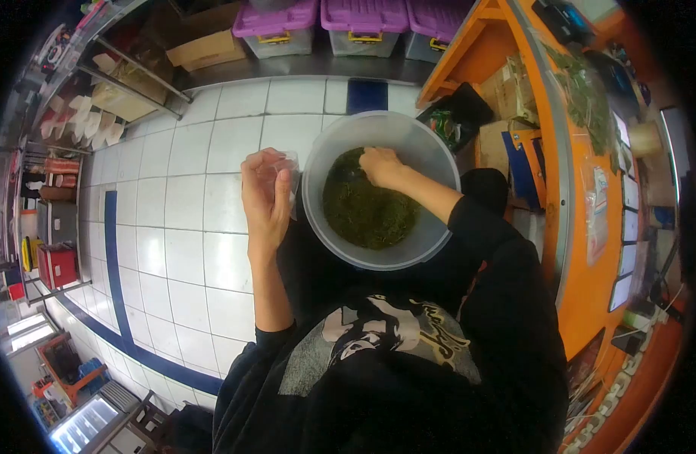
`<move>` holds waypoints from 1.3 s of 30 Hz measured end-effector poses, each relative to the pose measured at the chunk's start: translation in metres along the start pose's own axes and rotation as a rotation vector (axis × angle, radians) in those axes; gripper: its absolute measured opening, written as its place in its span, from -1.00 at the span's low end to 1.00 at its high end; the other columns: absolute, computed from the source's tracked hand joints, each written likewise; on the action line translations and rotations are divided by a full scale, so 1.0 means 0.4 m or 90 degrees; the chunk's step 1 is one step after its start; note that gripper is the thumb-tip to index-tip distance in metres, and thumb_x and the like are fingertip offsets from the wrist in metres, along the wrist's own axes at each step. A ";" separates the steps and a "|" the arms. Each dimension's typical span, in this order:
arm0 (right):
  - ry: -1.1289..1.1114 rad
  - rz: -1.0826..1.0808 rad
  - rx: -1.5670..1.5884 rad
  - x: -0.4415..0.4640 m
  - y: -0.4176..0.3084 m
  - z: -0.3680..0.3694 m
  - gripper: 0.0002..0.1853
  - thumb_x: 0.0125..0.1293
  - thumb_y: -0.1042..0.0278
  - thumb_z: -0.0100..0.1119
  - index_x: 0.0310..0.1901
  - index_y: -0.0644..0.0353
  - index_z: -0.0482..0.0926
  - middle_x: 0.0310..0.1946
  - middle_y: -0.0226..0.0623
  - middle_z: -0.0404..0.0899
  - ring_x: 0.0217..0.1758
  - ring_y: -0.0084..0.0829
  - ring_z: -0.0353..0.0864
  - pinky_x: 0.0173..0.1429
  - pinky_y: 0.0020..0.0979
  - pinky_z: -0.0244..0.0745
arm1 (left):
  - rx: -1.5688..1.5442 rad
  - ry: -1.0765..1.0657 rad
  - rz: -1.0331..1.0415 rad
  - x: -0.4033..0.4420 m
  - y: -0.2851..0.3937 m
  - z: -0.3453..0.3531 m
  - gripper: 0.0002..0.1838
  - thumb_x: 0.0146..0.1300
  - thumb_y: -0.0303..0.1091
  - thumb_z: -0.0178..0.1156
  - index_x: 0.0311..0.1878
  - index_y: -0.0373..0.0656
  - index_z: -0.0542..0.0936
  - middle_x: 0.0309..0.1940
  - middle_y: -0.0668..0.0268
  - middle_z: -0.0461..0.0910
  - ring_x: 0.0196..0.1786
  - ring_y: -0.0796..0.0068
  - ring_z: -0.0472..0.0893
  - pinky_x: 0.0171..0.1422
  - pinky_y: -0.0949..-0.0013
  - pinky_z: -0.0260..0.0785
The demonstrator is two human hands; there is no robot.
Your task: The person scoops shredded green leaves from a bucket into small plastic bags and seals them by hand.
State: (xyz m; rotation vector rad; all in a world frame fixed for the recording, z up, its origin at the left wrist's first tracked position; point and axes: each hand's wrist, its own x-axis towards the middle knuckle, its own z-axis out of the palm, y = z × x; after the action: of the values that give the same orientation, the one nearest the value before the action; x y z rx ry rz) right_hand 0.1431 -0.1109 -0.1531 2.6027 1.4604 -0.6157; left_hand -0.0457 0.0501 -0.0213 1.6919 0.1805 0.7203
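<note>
Touching green bits (370, 216) inside the tub (314, 185), upper middle, the right hand (384, 167) curls, its hold hidden; further left, the left hand (266, 195) holds a clear bag (292, 168).

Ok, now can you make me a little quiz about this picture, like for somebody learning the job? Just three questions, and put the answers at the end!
1. Pick one: what colour are the lids on the storage tubs?
A) purple
B) green
C) white

2. True or false: the left hand holds some clear plastic outside the round bucket.

3. Fill in the missing word: the right hand reaches down to the leafy-looking stuff, which is mostly ____ in colour.

Key: 1 A; 2 true; 3 green.
</note>
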 end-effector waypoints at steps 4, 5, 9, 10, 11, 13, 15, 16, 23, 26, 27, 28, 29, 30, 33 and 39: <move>0.156 -0.089 0.023 -0.054 -0.020 -0.093 -0.86 0.14 0.49 0.16 -0.28 0.25 0.66 -0.21 -0.05 0.60 -0.10 -0.06 0.63 -0.06 -0.12 0.59 | -0.008 -0.016 0.003 -0.008 -0.012 -0.035 -0.81 0.45 -0.44 0.02 0.04 -0.23 0.29 0.01 0.16 0.39 0.00 0.35 0.52 0.17 0.31 0.37; 0.235 -0.124 0.006 -0.060 -0.025 -0.098 -0.87 0.14 0.49 0.17 -0.31 0.24 0.69 -0.27 -0.09 0.63 -0.12 -0.10 0.64 -0.09 -0.13 0.61 | -0.010 -0.016 0.001 -0.009 -0.013 -0.035 -0.81 0.45 -0.44 0.02 0.04 -0.23 0.29 0.01 0.16 0.39 0.00 0.35 0.52 0.17 0.31 0.37; 0.213 -0.211 -0.173 -0.050 -0.063 -0.087 -0.85 0.17 0.45 0.14 -0.26 0.19 0.68 -0.25 -0.20 0.61 -0.04 -0.16 0.60 -0.09 -0.17 0.62 | -0.053 -0.006 0.003 -0.010 0.004 -0.021 -0.81 0.44 -0.38 0.06 -0.02 -0.21 0.31 0.00 0.17 0.42 -0.01 0.35 0.55 0.15 0.30 0.39; 0.133 -0.243 -0.190 -0.041 -0.085 -0.061 -0.84 0.15 0.43 0.18 -0.23 0.15 0.66 -0.20 -0.23 0.58 0.00 -0.18 0.56 -0.11 -0.21 0.61 | -0.071 -0.004 -0.009 -0.012 0.010 -0.018 -0.81 0.44 -0.37 0.08 -0.04 -0.21 0.32 -0.01 0.17 0.42 -0.02 0.35 0.55 0.14 0.31 0.39; 0.053 -0.274 -0.207 -0.038 -0.101 -0.036 -0.81 0.13 0.40 0.22 -0.19 0.11 0.63 -0.14 -0.26 0.55 0.04 -0.20 0.52 -0.13 -0.25 0.59 | -0.069 -0.002 -0.008 -0.013 0.011 -0.017 -0.81 0.44 -0.37 0.08 -0.04 -0.21 0.32 -0.01 0.17 0.42 -0.02 0.35 0.55 0.14 0.31 0.39; 0.076 -0.325 -0.159 -0.042 -0.113 -0.022 -0.81 0.12 0.41 0.23 -0.19 0.07 0.64 -0.15 -0.30 0.55 0.01 -0.22 0.52 -0.07 -0.25 0.58 | -0.066 -0.027 0.002 -0.013 0.011 -0.019 -0.81 0.42 -0.34 0.11 -0.09 -0.21 0.35 -0.01 0.18 0.43 -0.01 0.36 0.55 0.14 0.32 0.37; 0.053 -0.292 -0.058 -0.040 -0.098 -0.030 -0.79 0.09 0.44 0.23 -0.19 0.05 0.63 -0.14 -0.30 0.55 -0.02 -0.22 0.52 -0.03 -0.24 0.55 | -0.052 -0.032 0.010 -0.013 0.013 -0.029 -0.81 0.40 -0.32 0.14 -0.12 -0.20 0.37 -0.02 0.19 0.43 0.00 0.36 0.53 0.15 0.32 0.36; 0.072 -0.277 0.012 -0.051 -0.076 -0.059 -0.81 0.08 0.49 0.22 -0.24 0.04 0.65 -0.22 -0.31 0.57 -0.05 -0.22 0.53 -0.05 -0.21 0.52 | -0.040 -0.039 0.018 -0.013 0.014 -0.033 -0.80 0.39 -0.31 0.16 -0.15 -0.20 0.38 -0.03 0.20 0.42 0.02 0.37 0.51 0.16 0.32 0.34; 0.136 -0.152 0.196 -0.167 0.033 -0.216 -0.82 0.02 0.57 0.23 -0.32 0.08 0.67 -0.30 -0.25 0.64 -0.11 -0.18 0.60 -0.12 -0.15 0.49 | -0.009 -0.059 0.032 -0.013 0.017 -0.028 -0.77 0.31 -0.30 0.26 -0.25 -0.18 0.41 -0.06 0.25 0.36 0.03 0.40 0.41 0.13 0.36 0.29; 0.206 -0.114 0.278 -0.229 0.046 -0.259 -0.87 0.12 0.57 0.20 -0.30 0.16 0.66 -0.32 -0.21 0.59 -0.12 -0.11 0.55 -0.05 -0.18 0.40 | -0.031 -0.058 0.032 -0.008 0.021 0.005 -0.80 0.18 -0.44 0.33 -0.36 -0.20 0.45 0.00 0.22 0.35 -0.03 0.47 0.39 -0.02 0.46 0.30; 0.209 -0.111 0.278 -0.245 0.046 -0.272 -0.87 0.12 0.57 0.20 -0.30 0.16 0.66 -0.32 -0.21 0.59 -0.12 -0.11 0.55 -0.05 -0.18 0.40 | -0.018 -0.070 0.033 -0.005 0.027 0.016 -0.79 0.16 -0.45 0.34 -0.37 -0.21 0.45 0.00 0.22 0.36 -0.05 0.46 0.40 -0.01 0.45 0.30; 0.233 -0.096 0.292 -0.260 0.046 -0.281 -0.88 0.12 0.57 0.19 -0.31 0.17 0.66 -0.33 -0.19 0.58 -0.13 -0.11 0.55 -0.05 -0.18 0.40 | -0.005 -0.082 0.034 -0.004 0.033 0.028 -0.79 0.14 -0.46 0.35 -0.38 -0.22 0.46 0.00 0.22 0.37 -0.06 0.46 0.40 -0.01 0.44 0.30; 0.258 -0.080 0.307 -0.270 0.047 -0.290 -0.88 0.12 0.58 0.19 -0.32 0.18 0.66 -0.34 -0.18 0.57 -0.13 -0.10 0.54 -0.05 -0.19 0.40 | -0.005 -0.084 0.036 -0.003 0.039 0.038 -0.79 0.14 -0.46 0.35 -0.38 -0.22 0.46 0.00 0.22 0.37 -0.06 0.46 0.40 -0.01 0.44 0.30; 0.260 -0.079 0.307 -0.277 0.051 -0.297 -0.88 0.12 0.58 0.19 -0.32 0.18 0.66 -0.34 -0.18 0.57 -0.13 -0.10 0.54 -0.05 -0.19 0.40 | -0.008 -0.095 0.027 -0.003 0.045 0.049 -0.79 0.12 -0.48 0.37 -0.39 -0.22 0.46 0.00 0.21 0.39 -0.05 0.44 0.42 0.02 0.43 0.31; 0.247 -0.069 0.377 -0.297 0.066 -0.320 -0.89 0.12 0.59 0.18 -0.32 0.20 0.65 -0.35 -0.17 0.56 -0.14 -0.11 0.54 -0.04 -0.22 0.40 | 0.052 -0.105 0.066 -0.005 0.040 0.073 -0.77 0.06 -0.50 0.40 -0.39 -0.24 0.47 -0.05 0.18 0.49 -0.03 0.36 0.50 0.06 0.39 0.36; 0.361 -0.041 0.313 -0.355 0.069 -0.412 -0.87 0.11 0.56 0.21 -0.31 0.14 0.67 -0.34 -0.17 0.60 -0.13 -0.12 0.57 -0.12 -0.17 0.44 | 0.155 -0.102 0.067 -0.025 0.058 0.165 -0.56 0.03 -0.46 0.45 -0.05 -0.26 0.47 -0.12 0.14 0.54 -0.06 0.25 0.58 0.01 0.29 0.44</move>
State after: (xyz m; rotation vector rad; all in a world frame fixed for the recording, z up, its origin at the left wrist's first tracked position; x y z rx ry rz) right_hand 0.1500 -0.1939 0.0496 3.3237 1.7177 -0.2651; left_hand -0.0237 -0.0158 -0.0085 1.9954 0.0693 0.6565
